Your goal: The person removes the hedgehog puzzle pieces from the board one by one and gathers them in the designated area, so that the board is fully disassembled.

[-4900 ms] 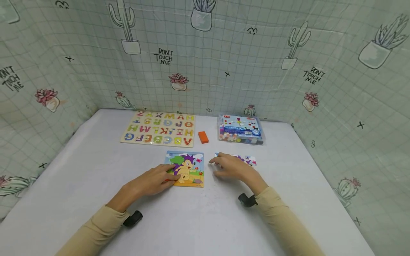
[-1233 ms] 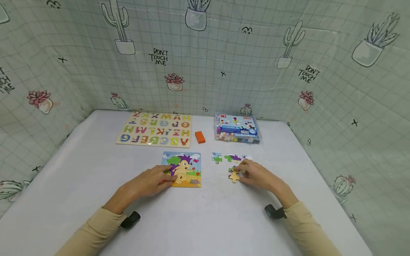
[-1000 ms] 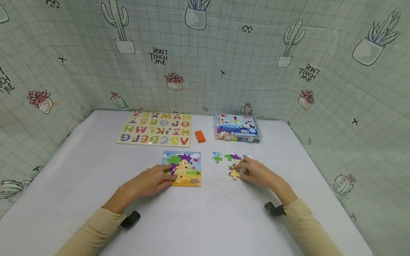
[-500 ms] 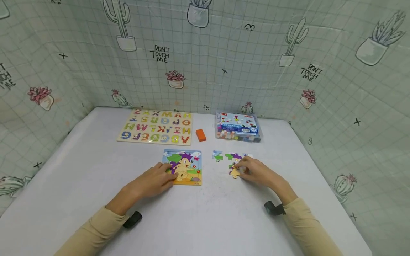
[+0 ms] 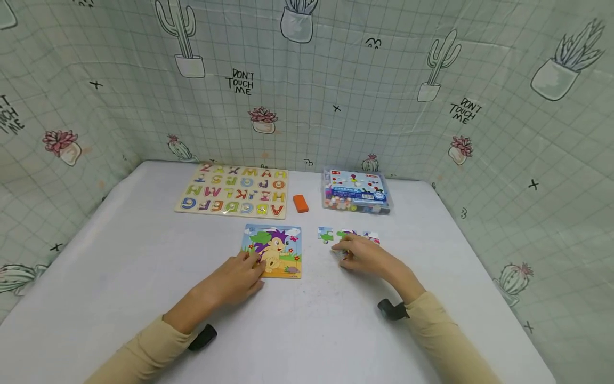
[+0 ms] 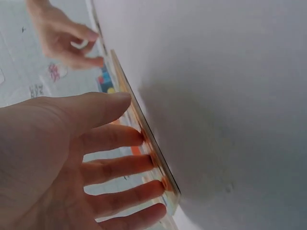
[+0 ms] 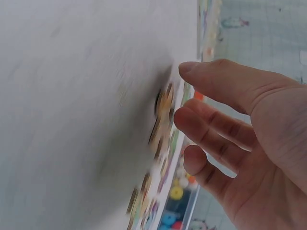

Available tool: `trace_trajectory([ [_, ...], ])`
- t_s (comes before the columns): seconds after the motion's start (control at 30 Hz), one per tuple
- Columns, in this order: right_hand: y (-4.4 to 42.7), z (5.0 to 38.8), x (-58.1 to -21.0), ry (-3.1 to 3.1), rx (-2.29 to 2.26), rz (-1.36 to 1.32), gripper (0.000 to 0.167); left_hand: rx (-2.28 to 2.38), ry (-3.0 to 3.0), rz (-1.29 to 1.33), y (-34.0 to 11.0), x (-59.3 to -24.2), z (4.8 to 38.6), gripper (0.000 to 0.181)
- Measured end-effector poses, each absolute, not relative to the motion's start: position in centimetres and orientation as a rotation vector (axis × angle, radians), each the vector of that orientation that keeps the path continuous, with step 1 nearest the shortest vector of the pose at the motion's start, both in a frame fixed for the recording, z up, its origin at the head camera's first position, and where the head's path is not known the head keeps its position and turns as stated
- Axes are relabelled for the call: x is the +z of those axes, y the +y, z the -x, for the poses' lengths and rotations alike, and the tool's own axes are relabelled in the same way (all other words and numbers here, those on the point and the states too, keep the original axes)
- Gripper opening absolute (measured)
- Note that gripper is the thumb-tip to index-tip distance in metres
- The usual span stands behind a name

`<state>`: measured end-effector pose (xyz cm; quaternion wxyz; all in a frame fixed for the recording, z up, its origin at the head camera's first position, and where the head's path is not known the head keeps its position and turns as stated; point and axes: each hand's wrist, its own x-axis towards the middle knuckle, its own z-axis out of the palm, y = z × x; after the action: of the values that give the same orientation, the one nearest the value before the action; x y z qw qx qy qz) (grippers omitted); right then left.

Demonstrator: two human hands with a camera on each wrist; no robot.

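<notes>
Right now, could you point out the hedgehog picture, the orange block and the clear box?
Hedgehog picture (image 5: pixel 274 253): head view, on the hedgehog's body.
Orange block (image 5: pixel 300 203): head view, middle of its top.
Clear box (image 5: pixel 357 188): head view, on its printed label.

Head view forward and down, close wrist views, shared tabletop (image 5: pixel 307 330)

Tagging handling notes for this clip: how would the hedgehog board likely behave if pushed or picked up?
The hedgehog board looks stiff, its edge running straight in the left wrist view. Being thin, it is probably light. Lying flat on the white table, it would likely slide rather than tip.
</notes>
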<state>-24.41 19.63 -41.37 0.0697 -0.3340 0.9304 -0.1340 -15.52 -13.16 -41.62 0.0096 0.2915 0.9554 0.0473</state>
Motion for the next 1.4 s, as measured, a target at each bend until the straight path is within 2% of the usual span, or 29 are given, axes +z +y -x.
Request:
trace_trajectory([
  [0.43,11.8,25.7,-41.6,2.745,-0.356,1.196,0.030,0.084,2.982,-0.758,-11.3,-41.1,14.3,0.048],
  [0.8,5.3,26.4,-41.5,2.703,-0.367,1.233,0.029,0.119,2.960,-0.744,-11.3,-41.1,13.9,0.049],
  [1.4,2.3,26.6,-41.6,2.664,-0.361,1.206,0.033,0.079,3.001,-0.782,-11.5,-41.5,13.7,0.048],
])
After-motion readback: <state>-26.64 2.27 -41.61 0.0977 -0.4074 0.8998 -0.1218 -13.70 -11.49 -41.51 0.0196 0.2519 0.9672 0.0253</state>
